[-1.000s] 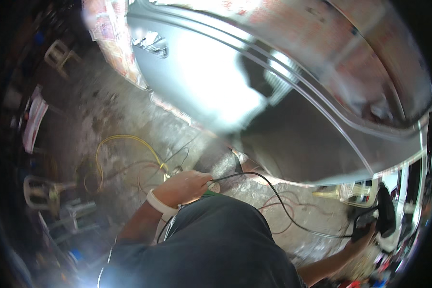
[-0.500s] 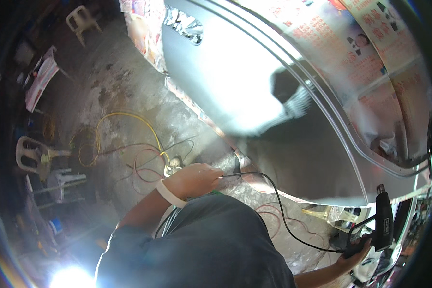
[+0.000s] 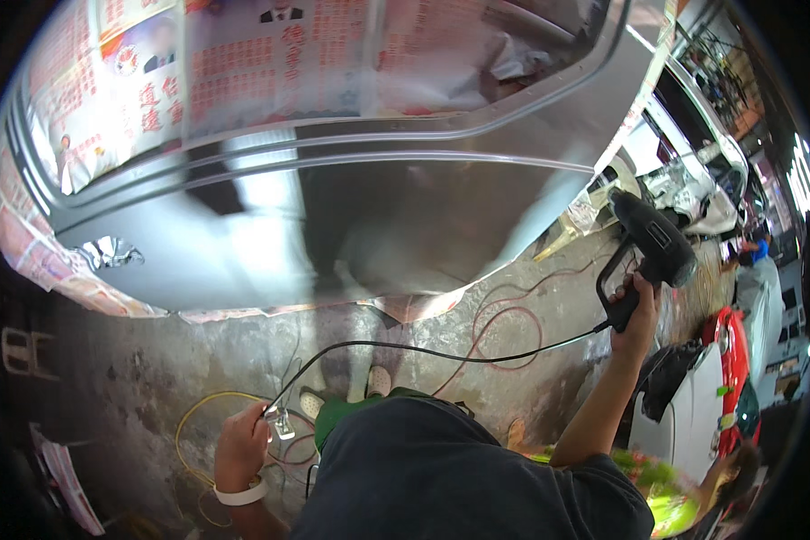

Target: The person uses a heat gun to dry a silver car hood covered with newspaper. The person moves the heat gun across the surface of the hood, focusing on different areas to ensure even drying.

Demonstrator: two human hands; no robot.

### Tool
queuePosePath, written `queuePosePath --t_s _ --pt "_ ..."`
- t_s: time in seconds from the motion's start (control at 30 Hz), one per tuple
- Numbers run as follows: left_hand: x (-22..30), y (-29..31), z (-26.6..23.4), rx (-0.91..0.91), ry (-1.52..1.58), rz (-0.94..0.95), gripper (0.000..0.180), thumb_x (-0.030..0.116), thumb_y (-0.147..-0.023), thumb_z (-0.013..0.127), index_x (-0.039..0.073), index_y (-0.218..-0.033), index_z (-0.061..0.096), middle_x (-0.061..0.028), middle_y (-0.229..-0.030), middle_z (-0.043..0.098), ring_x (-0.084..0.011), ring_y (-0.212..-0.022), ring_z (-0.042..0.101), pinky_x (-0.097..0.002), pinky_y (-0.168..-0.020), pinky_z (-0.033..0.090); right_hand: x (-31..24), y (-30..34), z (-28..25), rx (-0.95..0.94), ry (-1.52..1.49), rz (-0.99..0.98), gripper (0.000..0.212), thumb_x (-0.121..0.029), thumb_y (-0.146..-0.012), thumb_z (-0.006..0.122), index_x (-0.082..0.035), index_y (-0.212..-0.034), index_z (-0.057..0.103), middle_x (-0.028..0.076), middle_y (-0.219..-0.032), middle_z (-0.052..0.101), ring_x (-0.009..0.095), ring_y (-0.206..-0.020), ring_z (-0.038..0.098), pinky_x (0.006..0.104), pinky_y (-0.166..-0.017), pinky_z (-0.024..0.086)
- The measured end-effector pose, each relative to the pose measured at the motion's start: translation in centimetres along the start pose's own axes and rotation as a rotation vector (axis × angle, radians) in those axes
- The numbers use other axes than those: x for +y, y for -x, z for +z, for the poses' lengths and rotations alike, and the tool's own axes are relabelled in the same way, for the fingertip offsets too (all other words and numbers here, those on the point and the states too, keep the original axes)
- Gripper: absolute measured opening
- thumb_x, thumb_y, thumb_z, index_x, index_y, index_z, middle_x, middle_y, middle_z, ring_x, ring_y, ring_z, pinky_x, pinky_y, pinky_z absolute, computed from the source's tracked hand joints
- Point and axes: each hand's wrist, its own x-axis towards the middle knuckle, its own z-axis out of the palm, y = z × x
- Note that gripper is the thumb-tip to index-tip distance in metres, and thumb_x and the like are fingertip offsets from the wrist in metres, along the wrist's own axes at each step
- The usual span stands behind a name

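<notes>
A black heat gun is in my right hand, its fingers wrapped round the handle, out at the right. The nozzle points up and left, apart from the grey car body panel. From the handle's base a black cord sags leftward across my front to my left hand, which is closed round it at the lower left. The glossy panel stretches across the upper part of the view, with raised ridges and a lamp-like shiny oval at its left.
Printed masking paper covers the upper body area and lower edge. A yellow hose and a red hose loop over the concrete floor. A person in a bright patterned top is close behind at right. A white car part stands nearby.
My view has turned rightward, so the panel now lies across the front. My right hand has raised the heat gun. My left hand still grips the cord. A person has come into view at lower right.
</notes>
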Motion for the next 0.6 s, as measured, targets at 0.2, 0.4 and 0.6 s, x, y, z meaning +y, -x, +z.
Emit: queuePosePath --t_s 0.2,0.4,0.6 --pt "-1.0 0.3 -1.7 0.027 -0.055 -0.042 0.030 0.011 -0.086 0.047 -0.003 -0.103 0.067 -0.0226 -0.072 0.063 -0.0383 -0.066 0.064 -0.0453 -0.063 0.048 -0.1 3.7 2.1 -0.126 0.038 0.066 0.022 -0.010 -0.089 0.066 -0.005 -0.106 0.053 0.006 -0.082 0.058 0.014 -0.060 0.056 0.0302 -0.053 0.048" --pt "-4.4 1.0 -4.4 0.072 -0.045 -0.042 0.030 0.011 -0.086 0.047 -0.003 -0.102 0.068 -0.0209 -0.070 0.063 -0.0339 -0.063 0.065 -0.0438 -0.061 0.047 1.6 8.8 6.8 -0.228 0.106 0.114 0.026 -0.010 -0.085 0.069 -0.002 -0.103 0.052 0.008 -0.077 0.059 0.016 -0.055 0.057 0.0296 -0.051 0.048" --pt "-10.5 2.9 -8.1 0.096 0.020 -0.054 0.031 0.012 -0.088 0.047 -0.002 -0.106 0.068 -0.0212 -0.072 0.063 -0.0351 -0.065 0.066 -0.0441 -0.062 0.049 2.8 15.4 13.2 -0.355 0.145 0.138 0.027 -0.011 -0.085 0.068 0.001 -0.104 0.052 0.009 -0.081 0.060 0.016 -0.057 0.058 0.0298 -0.051 0.050"
